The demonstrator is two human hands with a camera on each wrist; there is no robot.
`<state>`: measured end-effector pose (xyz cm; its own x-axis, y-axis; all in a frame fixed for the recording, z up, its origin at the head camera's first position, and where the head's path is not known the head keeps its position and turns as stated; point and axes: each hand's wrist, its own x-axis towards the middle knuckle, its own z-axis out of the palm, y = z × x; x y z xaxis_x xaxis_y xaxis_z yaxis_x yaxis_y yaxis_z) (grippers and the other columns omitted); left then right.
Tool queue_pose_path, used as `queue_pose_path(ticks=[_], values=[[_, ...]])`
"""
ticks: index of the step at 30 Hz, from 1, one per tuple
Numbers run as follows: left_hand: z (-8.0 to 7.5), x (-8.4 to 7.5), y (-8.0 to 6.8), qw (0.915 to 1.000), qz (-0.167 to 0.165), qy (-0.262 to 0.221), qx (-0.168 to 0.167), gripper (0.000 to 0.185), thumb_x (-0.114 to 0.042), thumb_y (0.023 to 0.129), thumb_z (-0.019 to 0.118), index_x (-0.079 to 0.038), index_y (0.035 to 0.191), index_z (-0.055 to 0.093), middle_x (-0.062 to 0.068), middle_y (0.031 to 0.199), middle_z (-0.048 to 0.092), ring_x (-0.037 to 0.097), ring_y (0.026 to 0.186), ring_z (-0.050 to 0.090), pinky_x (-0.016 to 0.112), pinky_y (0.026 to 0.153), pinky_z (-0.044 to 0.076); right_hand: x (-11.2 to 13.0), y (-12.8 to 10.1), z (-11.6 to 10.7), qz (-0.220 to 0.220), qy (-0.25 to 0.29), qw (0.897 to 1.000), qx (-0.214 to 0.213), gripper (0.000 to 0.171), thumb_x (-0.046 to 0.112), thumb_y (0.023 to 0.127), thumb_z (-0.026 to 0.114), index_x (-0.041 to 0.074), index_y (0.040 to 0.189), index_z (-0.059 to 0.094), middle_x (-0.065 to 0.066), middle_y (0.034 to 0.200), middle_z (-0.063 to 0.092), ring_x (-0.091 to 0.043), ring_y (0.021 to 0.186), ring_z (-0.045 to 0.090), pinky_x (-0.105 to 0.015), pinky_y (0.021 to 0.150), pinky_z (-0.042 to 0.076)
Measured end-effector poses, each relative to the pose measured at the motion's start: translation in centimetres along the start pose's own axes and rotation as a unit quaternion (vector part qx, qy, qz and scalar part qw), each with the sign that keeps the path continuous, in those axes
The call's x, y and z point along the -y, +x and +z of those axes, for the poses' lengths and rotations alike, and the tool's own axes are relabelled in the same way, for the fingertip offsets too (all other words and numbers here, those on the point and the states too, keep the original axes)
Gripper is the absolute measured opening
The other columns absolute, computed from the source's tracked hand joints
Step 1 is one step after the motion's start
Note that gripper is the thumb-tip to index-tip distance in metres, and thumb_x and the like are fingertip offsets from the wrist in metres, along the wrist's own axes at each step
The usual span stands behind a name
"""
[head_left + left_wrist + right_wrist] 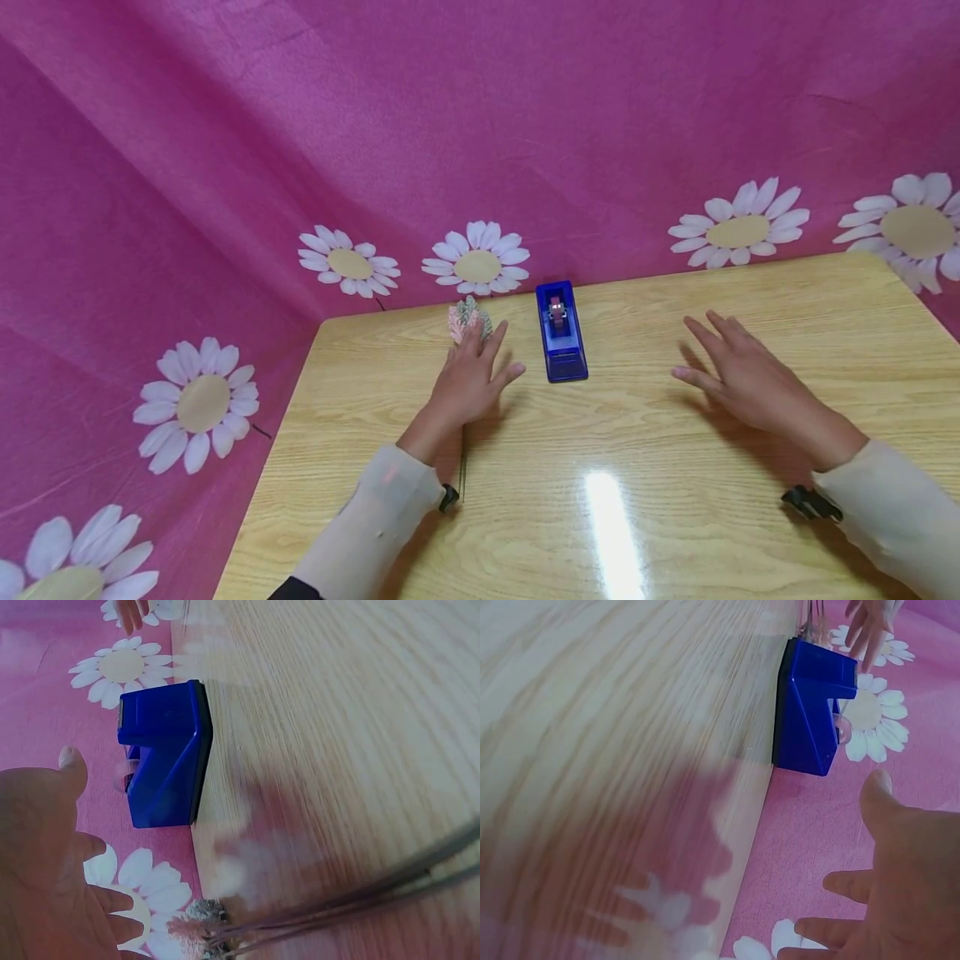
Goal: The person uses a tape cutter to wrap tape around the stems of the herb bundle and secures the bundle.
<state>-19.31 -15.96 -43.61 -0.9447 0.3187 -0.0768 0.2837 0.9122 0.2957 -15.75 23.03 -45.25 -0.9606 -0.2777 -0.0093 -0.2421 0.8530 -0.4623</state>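
A blue tape dispenser [566, 343] with a small roll in it stands near the table's back edge, between the two hands and touched by neither. Left of it lies a bunch of pink and grey-green leaves [459, 323] on long thin wire-like stems [360, 894]. My left hand [465, 382] hovers over this bunch with its fingers spread, hiding part of it from the head view. To the right of the dispenser, my right hand [753, 385] is held above the table, fingers extended, with nothing in it.
The wood-grain table [540, 467] is glossy and reflects a bright light near its front. Pink cloth [570, 125] with large white daisies hangs behind the table and along its left side. Black straps [812, 503] show at both wrists.
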Motion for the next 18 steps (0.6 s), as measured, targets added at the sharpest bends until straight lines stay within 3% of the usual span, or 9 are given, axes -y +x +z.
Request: queue_pose_path(ticks=[10,18], values=[[0.3,-0.8,1.3,0.9989,0.008,-0.043,0.015,0.072,-0.059,0.107,0.039,-0.032,0.167,0.01,0.012,0.173,0.009,0.034,0.159,0.01,0.062,0.12,0.025,1.2,0.6,0.1,-0.013,0.008,1.0,0.013,0.088,0.056,0.103,0.056,0.004,0.164,0.021,-0.034,0.164,0.015,-0.059,0.146,0.021,-0.078,0.107,0.027],[0.2,-1.4,2.3,0.9939,0.014,-0.102,0.039,0.069,-0.05,0.11,0.041,-0.031,0.167,0.008,0.015,0.173,0.009,0.038,0.156,0.016,0.065,0.119,0.025,2.2,1.1,0.2,-0.018,0.023,0.999,0.021,0.087,0.059,0.103,0.053,0.008,0.165,0.019,-0.031,0.166,0.015,-0.057,0.146,0.024,-0.076,0.108,0.029]])
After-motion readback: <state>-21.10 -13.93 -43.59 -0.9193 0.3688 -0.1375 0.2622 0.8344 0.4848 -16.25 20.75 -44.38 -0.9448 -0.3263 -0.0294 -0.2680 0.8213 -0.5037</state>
